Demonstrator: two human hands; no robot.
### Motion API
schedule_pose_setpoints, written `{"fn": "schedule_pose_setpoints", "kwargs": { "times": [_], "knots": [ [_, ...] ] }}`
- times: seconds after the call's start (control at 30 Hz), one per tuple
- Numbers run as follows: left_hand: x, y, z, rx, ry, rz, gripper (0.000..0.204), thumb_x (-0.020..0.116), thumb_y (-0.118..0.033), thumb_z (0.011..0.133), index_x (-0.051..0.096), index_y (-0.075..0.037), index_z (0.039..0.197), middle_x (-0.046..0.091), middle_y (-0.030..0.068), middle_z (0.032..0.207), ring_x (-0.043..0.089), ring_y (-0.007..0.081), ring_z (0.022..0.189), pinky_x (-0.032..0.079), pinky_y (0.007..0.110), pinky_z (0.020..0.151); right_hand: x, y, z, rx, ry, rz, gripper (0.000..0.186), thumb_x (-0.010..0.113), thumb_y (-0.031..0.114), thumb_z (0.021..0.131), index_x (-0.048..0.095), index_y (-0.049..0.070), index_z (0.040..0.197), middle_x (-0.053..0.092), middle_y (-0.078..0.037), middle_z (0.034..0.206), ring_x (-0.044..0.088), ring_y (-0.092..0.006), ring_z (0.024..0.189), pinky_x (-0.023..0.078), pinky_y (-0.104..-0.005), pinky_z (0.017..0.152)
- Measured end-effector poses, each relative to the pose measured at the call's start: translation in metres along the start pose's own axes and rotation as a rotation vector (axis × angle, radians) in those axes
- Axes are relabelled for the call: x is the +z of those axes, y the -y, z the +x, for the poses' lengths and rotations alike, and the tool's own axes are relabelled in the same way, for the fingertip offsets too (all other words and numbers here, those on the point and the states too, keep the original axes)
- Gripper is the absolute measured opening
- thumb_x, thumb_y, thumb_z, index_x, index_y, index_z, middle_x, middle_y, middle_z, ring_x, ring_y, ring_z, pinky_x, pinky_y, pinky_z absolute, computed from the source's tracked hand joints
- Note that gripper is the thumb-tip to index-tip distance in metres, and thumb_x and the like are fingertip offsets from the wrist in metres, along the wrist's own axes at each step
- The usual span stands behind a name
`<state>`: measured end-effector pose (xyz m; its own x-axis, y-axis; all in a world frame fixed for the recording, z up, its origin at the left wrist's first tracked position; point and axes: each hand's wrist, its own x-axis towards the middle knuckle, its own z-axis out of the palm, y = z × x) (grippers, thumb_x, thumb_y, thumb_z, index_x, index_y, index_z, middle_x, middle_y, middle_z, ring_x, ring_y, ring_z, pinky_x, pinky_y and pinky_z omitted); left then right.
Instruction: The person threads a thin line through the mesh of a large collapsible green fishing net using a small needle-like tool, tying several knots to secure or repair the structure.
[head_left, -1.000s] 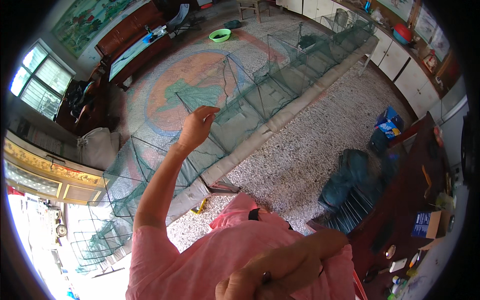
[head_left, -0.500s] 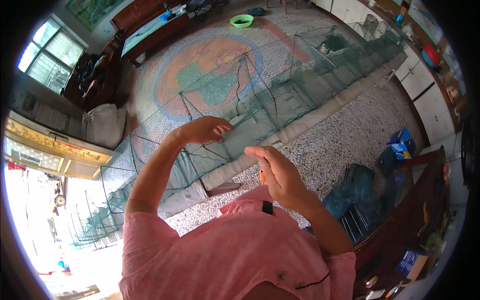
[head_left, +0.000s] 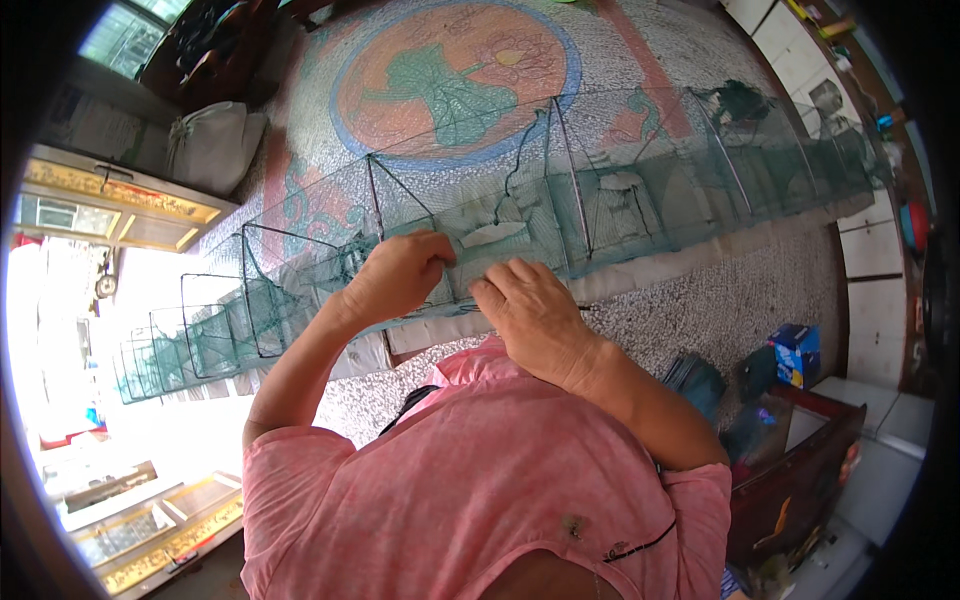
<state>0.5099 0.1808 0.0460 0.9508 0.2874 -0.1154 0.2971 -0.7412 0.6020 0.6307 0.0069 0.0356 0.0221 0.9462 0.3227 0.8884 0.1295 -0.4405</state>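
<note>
A long fishing net trap [head_left: 665, 195] of fine green mesh on dark rectangular frames stretches across the room in front of me. My left hand [head_left: 395, 272] is at its near side, fingers curled down on the mesh. Just to the right, my right hand [head_left: 535, 310] has its thumb and bent fingers brought together on the netting. Both hands appear to pinch it, though the fingertips are partly hidden. A dark cord [head_left: 521, 165] hangs inside the mesh beyond my hands. A pale oblong piece [head_left: 495, 234] shows at the netting just past my fingers.
A white sack [head_left: 213, 148] stands at the left by the door [head_left: 125, 200]. To the right are folded green nets [head_left: 693, 385], a blue box [head_left: 796, 356] and a dark red wooden piece of furniture [head_left: 800, 465]. White cabinets [head_left: 872, 250] line the right wall.
My hands have come down from above the net trap onto its near edge, and the fingers have curled in. The view has tilted lower and turned, so the net trap sits differently in it.
</note>
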Motion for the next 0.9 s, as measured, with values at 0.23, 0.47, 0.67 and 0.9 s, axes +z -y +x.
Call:
{"fn": "schedule_pose_setpoints", "kwargs": {
  "times": [0.23,0.47,0.67,0.9],
  "knots": [
    [-0.006,-0.016,-0.002,-0.099,0.277,0.046,0.015,0.056,-0.009,0.083,0.061,-0.006,0.097,0.063,0.0100,0.093,0.061,0.0290,0.085,0.048,0.037,0.073,-0.007,-0.017,0.004,0.056,0.086,-0.086,0.015,0.054,0.010,0.072,0.055,0.003,0.085,0.053,-0.010,0.087,0.051,-0.0236,0.084,0.042,-0.0349,0.076],
    [-0.003,-0.023,0.017,-0.028,0.167,-0.063,0.017,0.053,-0.010,0.086,0.058,-0.005,0.102,0.059,0.0117,0.094,0.058,0.0306,0.087,0.046,0.038,0.073,-0.033,-0.028,-0.001,-0.107,0.094,0.208,0.027,0.049,0.005,0.076,0.055,0.001,0.102,0.053,-0.012,0.104,0.052,-0.0280,0.097,0.041,-0.0386,0.086],
    [0.022,-0.048,0.062,0.041,-0.079,-0.227,0.020,0.051,-0.007,0.087,0.058,-0.005,0.107,0.058,0.0117,0.093,0.059,0.0309,0.082,0.047,0.037,0.070,-0.067,-0.054,-0.017,-0.111,0.037,0.386,0.035,0.050,0.002,0.076,0.053,0.002,0.111,0.055,-0.013,0.111,0.054,-0.0298,0.099,0.043,-0.0395,0.085],
    [0.042,-0.070,0.104,-0.102,-0.106,0.007,0.031,0.050,-0.002,0.085,0.058,-0.011,0.114,0.056,0.0128,0.096,0.059,0.0314,0.076,0.047,0.036,0.067,-0.100,-0.103,-0.076,0.023,-0.029,0.419,0.037,0.049,-0.001,0.075,0.053,0.003,0.111,0.055,-0.015,0.109,0.055,-0.0337,0.094,0.045,-0.0408,0.079]
  ]
}}
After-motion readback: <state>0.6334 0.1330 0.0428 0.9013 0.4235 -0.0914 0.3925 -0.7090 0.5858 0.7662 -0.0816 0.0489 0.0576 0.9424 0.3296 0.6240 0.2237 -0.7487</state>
